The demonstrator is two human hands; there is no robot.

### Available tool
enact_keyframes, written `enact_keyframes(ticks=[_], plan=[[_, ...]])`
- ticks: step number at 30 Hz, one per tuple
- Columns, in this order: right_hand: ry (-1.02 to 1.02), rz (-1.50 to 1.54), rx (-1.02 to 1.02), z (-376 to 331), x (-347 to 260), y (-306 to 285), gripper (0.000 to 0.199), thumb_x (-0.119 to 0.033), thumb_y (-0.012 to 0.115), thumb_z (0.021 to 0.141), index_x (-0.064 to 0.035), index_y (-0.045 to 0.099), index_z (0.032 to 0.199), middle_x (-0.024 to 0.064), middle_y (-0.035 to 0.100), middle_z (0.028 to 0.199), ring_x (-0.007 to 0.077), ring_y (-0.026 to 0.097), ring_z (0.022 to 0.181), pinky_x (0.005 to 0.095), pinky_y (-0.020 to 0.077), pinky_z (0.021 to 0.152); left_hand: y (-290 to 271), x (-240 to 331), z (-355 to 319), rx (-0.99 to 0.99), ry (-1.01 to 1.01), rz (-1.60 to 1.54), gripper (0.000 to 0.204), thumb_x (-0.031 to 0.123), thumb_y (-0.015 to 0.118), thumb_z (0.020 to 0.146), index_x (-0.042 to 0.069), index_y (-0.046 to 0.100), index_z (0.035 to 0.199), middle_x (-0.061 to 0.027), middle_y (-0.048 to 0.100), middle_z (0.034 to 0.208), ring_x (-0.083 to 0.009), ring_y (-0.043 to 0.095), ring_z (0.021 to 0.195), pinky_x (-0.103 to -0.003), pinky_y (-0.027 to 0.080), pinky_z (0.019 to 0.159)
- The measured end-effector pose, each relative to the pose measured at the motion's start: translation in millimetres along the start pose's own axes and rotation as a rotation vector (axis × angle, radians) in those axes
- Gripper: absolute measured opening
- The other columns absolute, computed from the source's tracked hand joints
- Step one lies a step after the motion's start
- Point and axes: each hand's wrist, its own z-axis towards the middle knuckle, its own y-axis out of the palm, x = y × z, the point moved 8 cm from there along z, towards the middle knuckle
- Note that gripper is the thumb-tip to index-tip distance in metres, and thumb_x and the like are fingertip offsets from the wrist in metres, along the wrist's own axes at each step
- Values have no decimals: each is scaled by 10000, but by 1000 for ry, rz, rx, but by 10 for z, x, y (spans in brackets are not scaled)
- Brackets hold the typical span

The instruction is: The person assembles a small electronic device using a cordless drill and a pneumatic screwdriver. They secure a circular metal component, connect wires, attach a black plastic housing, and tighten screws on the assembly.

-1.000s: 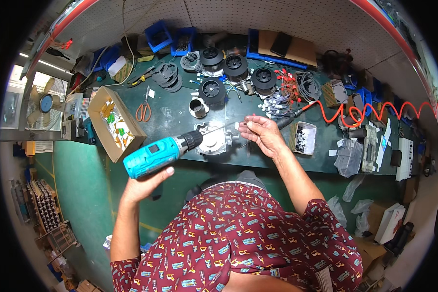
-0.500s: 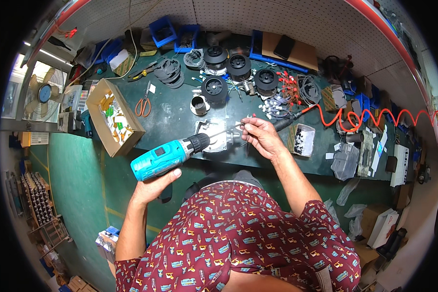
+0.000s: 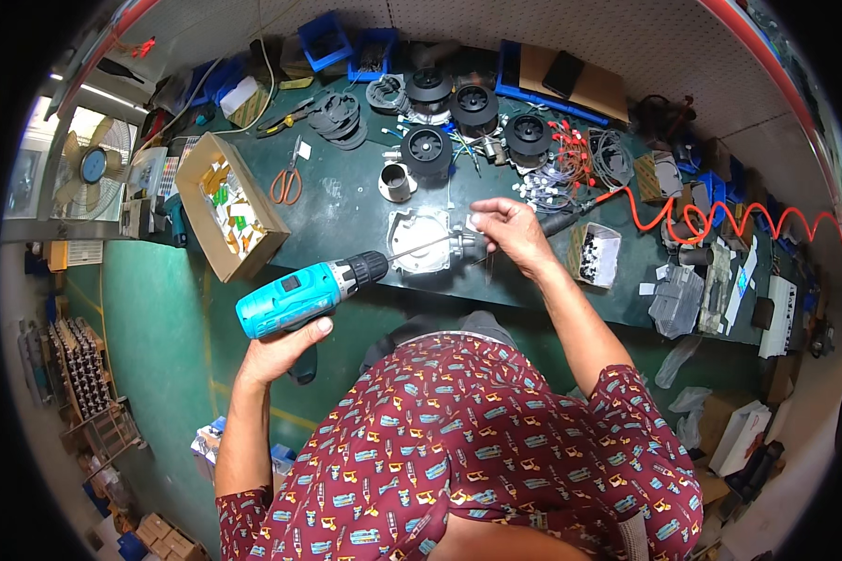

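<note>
My left hand (image 3: 285,353) is wrapped round the grip of a teal cordless drill (image 3: 295,297). A long thin bit (image 3: 419,247) runs from its black chuck (image 3: 370,268) toward my right hand (image 3: 515,236). The fingers of my right hand are pinched together just beyond the bit's tip; what they hold, if anything, is too small to make out. Below the bit, at the bench's near edge, lies a silvery cast-metal housing (image 3: 412,227). Behind it stands a short metal cylinder on a flange (image 3: 396,182).
Black fan wheels (image 3: 427,150) and bundled wires (image 3: 571,154) fill the bench's back. An open cardboard box (image 3: 262,241) of small packets and orange-handled scissors (image 3: 287,184) lie left. A box of small black parts (image 3: 597,257) and a coiled red hose (image 3: 688,227) are right.
The drill has drawn back a little to the left, and my right fingers now sit slightly above the bit's tip. The whole view has shifted slightly.
</note>
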Motion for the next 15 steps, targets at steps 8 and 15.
enact_keyframes(ticks=[8, 15], plan=[[-464, -635, 168, 118, 66, 297, 395, -271, 812, 807, -68, 780, 1144, 83, 560, 781, 186, 579, 689, 332, 486, 659, 205, -5, 39, -41, 43, 314, 364, 181, 844, 881, 59, 726, 1203, -38, 753, 1055, -123, 683, 953, -315, 565, 869], [-447, -573, 155, 211, 230, 325, 346, -245, 774, 815, -51, 786, 1102, 91, 576, 775, 200, 596, 688, 341, 497, 665, 427, 377, 198, -137, 185, 531, 356, 176, 843, 834, 67, 734, 1155, -128, 767, 971, -259, 744, 895, -361, 580, 836]])
